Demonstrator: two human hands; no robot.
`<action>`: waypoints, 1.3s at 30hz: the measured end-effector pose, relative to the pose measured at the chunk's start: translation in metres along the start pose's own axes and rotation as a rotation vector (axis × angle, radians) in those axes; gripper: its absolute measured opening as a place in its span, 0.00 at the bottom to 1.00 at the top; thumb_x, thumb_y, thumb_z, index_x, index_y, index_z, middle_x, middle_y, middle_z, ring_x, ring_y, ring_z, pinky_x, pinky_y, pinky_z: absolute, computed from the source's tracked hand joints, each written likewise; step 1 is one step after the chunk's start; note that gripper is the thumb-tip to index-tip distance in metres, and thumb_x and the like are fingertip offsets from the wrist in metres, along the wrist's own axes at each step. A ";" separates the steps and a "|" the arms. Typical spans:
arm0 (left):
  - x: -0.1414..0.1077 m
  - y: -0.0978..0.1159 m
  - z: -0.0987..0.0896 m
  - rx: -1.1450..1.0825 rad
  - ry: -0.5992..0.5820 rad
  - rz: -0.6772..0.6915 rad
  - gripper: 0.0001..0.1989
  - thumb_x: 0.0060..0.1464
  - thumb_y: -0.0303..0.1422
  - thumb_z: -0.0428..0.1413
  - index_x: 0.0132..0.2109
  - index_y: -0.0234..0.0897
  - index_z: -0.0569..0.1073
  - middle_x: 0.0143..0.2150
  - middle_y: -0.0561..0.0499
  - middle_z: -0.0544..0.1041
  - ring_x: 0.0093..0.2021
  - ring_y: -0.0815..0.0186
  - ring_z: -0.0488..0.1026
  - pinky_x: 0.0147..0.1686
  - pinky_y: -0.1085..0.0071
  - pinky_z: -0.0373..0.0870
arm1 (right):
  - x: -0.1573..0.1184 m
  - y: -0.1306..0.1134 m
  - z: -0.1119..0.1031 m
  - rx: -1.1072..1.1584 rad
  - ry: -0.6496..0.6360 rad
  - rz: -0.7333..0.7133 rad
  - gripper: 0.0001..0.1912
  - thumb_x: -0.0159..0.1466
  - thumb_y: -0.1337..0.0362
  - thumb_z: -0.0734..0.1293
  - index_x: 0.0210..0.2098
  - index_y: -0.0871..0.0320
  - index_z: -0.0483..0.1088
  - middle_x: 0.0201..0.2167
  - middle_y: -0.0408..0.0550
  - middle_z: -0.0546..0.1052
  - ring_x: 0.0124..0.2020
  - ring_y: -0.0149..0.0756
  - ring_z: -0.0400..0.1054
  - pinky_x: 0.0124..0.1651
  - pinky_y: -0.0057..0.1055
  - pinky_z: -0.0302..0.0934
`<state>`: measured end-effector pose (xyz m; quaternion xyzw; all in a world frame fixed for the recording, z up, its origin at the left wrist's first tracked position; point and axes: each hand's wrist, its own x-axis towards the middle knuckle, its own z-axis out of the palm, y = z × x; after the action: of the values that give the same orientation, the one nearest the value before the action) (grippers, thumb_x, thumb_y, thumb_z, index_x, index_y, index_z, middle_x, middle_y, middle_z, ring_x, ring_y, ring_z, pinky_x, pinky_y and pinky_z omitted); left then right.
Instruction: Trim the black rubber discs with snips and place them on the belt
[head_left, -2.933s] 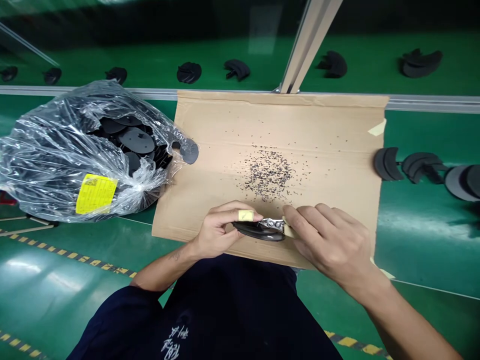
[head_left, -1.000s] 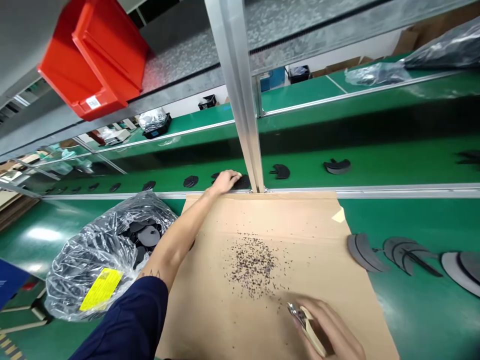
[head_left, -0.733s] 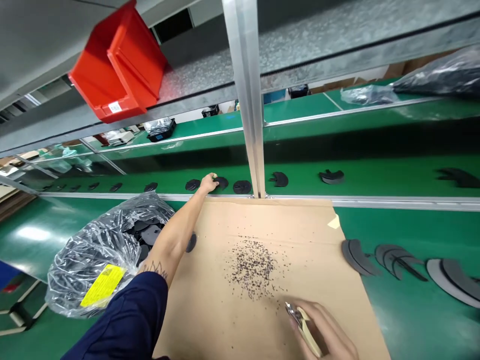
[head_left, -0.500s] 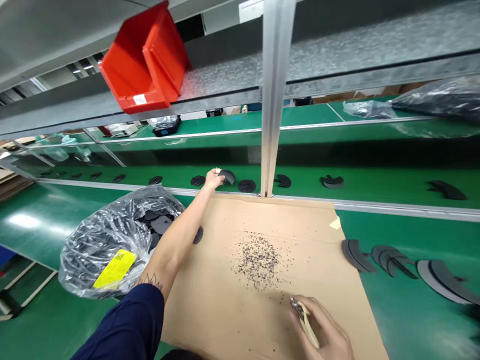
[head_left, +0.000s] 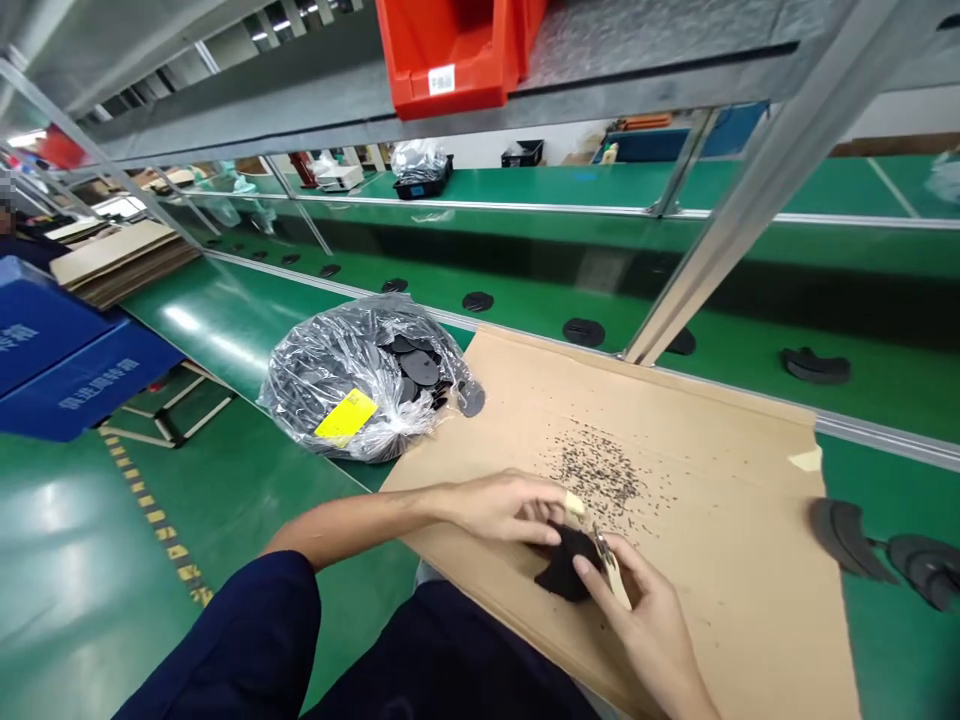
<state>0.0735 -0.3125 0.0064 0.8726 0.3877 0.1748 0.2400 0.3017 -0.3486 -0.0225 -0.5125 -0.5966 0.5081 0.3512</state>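
Over the cardboard sheet [head_left: 720, 560], my left hand [head_left: 506, 505] grips the upper left edge of a flat dark curved part [head_left: 568, 572], and one fingertip wears a pale yellow cover. My right hand [head_left: 649, 615] is closed around small nippers [head_left: 611, 570] with cream handles, their metal jaws pointing up beside the part. The right thumb also touches the part. Just beyond both hands lies a scatter of tiny black scraps [head_left: 600, 470]. Whether the nippers' jaws are on the part I cannot tell.
A clear plastic bag [head_left: 322, 370] of dark discs stands left of the cardboard. More dark parts [head_left: 583, 332] lie spaced along the green belt [head_left: 517, 300] behind. Stacked curved pieces [head_left: 855, 540] sit at right. A metal post [head_left: 750, 200] and red bin [head_left: 450, 60] are above.
My left hand has come back from a dark part at the belt and now holds a dark part over the cardboard, beside the nippers. The view has swung left and down.
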 end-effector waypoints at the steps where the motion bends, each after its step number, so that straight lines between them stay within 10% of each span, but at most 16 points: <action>1: -0.004 -0.010 -0.004 0.148 0.023 -0.020 0.12 0.62 0.32 0.58 0.52 0.48 0.77 0.41 0.52 0.81 0.40 0.66 0.78 0.41 0.71 0.77 | -0.002 0.001 0.000 0.004 0.020 0.012 0.16 0.58 0.49 0.73 0.35 0.55 0.77 0.32 0.46 0.81 0.34 0.44 0.76 0.38 0.33 0.73; 10: -0.007 -0.100 -0.032 0.589 0.137 -0.287 0.12 0.63 0.21 0.47 0.43 0.31 0.76 0.44 0.37 0.75 0.50 0.52 0.71 0.48 0.55 0.66 | -0.011 0.009 -0.012 0.103 0.207 0.070 0.18 0.57 0.48 0.74 0.39 0.54 0.77 0.35 0.47 0.80 0.37 0.43 0.73 0.41 0.34 0.71; 15: -0.029 -0.072 -0.024 0.569 0.289 -0.206 0.12 0.66 0.27 0.50 0.50 0.38 0.77 0.36 0.46 0.72 0.37 0.61 0.69 0.36 0.66 0.64 | -0.014 0.012 -0.010 0.126 0.243 0.138 0.17 0.57 0.49 0.75 0.37 0.54 0.77 0.33 0.45 0.79 0.35 0.41 0.71 0.40 0.32 0.69; 23: -0.032 0.009 0.046 0.202 0.568 0.122 0.25 0.63 0.23 0.51 0.65 0.40 0.67 0.35 0.49 0.73 0.34 0.66 0.70 0.35 0.70 0.70 | -0.007 0.001 0.016 0.323 0.259 0.208 0.18 0.56 0.48 0.75 0.35 0.55 0.72 0.26 0.41 0.73 0.26 0.34 0.64 0.31 0.32 0.64; 31: -0.024 0.020 0.060 -0.252 0.544 -0.044 0.17 0.64 0.38 0.57 0.57 0.35 0.74 0.45 0.43 0.76 0.44 0.62 0.75 0.45 0.66 0.77 | -0.014 -0.003 0.016 0.381 0.214 0.161 0.18 0.58 0.50 0.74 0.41 0.54 0.74 0.37 0.46 0.79 0.41 0.42 0.73 0.49 0.37 0.68; 34: -0.023 0.019 0.059 -0.432 0.518 -0.213 0.16 0.63 0.34 0.59 0.56 0.37 0.74 0.38 0.49 0.77 0.36 0.68 0.75 0.40 0.73 0.76 | -0.014 -0.007 0.016 0.320 0.185 0.145 0.18 0.59 0.49 0.74 0.41 0.54 0.74 0.38 0.47 0.79 0.41 0.42 0.72 0.48 0.37 0.69; 39: -0.025 0.017 0.058 -0.636 0.369 -0.319 0.23 0.63 0.36 0.58 0.63 0.39 0.70 0.55 0.43 0.77 0.49 0.63 0.78 0.47 0.71 0.78 | -0.016 -0.011 0.015 0.246 0.159 0.122 0.16 0.60 0.50 0.73 0.39 0.54 0.72 0.33 0.44 0.76 0.34 0.37 0.69 0.41 0.32 0.68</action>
<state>0.0963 -0.3579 -0.0352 0.6376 0.4813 0.4005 0.4488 0.2888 -0.3675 -0.0133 -0.5397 -0.4678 0.5555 0.4258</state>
